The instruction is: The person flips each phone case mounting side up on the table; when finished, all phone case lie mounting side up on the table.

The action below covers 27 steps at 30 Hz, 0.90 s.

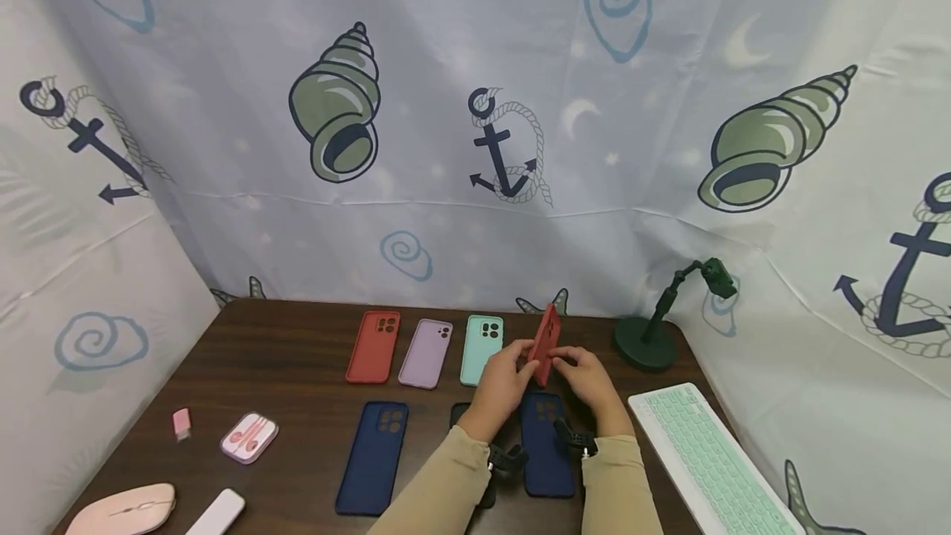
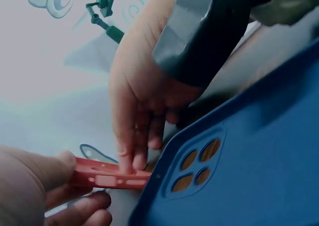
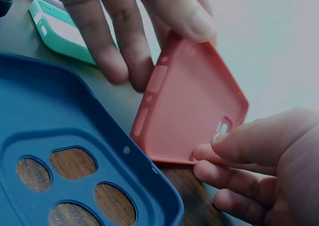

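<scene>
Both hands hold a red phone case (image 1: 546,343) on edge above the table's right half. The left hand (image 1: 507,382) grips one end, its thumb on the case (image 3: 187,86) in the right wrist view. With thumb and fingertips, the right hand (image 1: 592,382) pinches the edge near the camera cutout; the right wrist view shows this hand (image 3: 279,171) at lower right. A dark blue phone case (image 1: 547,456) with camera holes lies under the wrists and looms large in the left wrist view. Partly hidden by the left forearm is a black case (image 1: 459,413).
Behind stand another red case (image 1: 373,347), a lilac case (image 1: 426,353) and a mint case (image 1: 481,350). A second blue case (image 1: 373,458) lies left. Right are a green lamp (image 1: 645,343) and a keyboard (image 1: 706,452). Earphones (image 1: 249,437), a USB stick (image 1: 182,423) and a mouse (image 1: 122,510) lie left.
</scene>
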Available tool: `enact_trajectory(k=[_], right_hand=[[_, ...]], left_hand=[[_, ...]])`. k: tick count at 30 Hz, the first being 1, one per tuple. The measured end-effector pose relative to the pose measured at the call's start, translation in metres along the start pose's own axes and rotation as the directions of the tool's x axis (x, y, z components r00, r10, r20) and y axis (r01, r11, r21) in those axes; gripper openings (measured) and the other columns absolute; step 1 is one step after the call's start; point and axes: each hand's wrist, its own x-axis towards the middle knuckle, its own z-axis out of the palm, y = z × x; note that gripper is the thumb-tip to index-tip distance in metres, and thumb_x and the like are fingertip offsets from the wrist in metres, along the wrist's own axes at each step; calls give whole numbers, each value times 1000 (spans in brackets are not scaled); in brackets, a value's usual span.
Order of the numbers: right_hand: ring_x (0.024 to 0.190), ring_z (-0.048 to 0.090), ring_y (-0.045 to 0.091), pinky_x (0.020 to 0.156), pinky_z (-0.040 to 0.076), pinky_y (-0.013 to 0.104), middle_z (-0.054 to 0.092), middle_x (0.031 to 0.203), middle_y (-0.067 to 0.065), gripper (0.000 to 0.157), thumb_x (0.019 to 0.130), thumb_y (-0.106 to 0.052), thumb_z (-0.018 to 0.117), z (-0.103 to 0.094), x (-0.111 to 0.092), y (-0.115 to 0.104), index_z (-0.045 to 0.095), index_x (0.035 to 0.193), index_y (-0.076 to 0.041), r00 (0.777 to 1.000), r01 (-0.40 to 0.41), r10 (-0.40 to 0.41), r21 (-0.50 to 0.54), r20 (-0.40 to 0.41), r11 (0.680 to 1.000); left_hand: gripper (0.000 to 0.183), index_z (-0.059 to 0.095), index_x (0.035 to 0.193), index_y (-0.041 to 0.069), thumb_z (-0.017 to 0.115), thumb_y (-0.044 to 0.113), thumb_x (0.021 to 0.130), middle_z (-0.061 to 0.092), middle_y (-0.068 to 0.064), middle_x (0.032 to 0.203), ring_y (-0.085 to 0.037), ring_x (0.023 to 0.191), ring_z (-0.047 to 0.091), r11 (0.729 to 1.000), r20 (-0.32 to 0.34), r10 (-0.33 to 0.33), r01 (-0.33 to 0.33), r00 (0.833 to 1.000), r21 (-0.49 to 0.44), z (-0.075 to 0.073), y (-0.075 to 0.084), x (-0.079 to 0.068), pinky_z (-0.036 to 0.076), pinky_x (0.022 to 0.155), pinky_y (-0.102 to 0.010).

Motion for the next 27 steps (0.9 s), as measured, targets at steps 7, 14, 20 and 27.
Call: enact_trajectory(k=[7, 14, 20, 27], right_hand=[[134, 52, 40, 111, 38, 60, 60, 139, 19, 31, 101, -25, 63, -2, 1, 0, 70, 127, -10, 1000, 0, 0, -3, -15, 1000], [135, 50, 42, 110, 37, 62, 58, 141, 20, 33, 101, -25, 63, 1, 1, 0, 68, 130, -10, 1000, -4, 5, 25, -16, 1000], [131, 53, 39, 109, 39, 60, 58, 137, 18, 33, 100, -23, 64, 4, 5, 4, 67, 131, -9, 999, 4, -2, 58, -38, 998], [111, 60, 30, 97, 46, 48, 65, 118, 15, 28, 100, -23, 64, 6, 2, 11, 69, 122, -7, 997, 0, 14, 162, -81, 987]], left_hand=[[34, 69, 124, 8, 73, 22, 94, 75, -4, 103, -17, 92, 67, 965, -29, 35, -26, 999, 262, -6, 4, 3, 51, 82, -32], [33, 74, 115, 12, 78, 33, 90, 66, -5, 100, -20, 84, 50, 878, -63, 0, 30, 998, 477, -4, -3, -4, 43, 76, -33], [31, 77, 106, 15, 78, 40, 89, 60, -5, 95, -20, 82, 42, 811, -44, -18, 40, 999, 584, 3, -16, -7, 38, 75, -33], [31, 74, 112, 13, 76, 36, 91, 60, -7, 99, -21, 84, 44, 863, -35, -15, 31, 999, 504, 4, -18, -8, 41, 75, -34]])
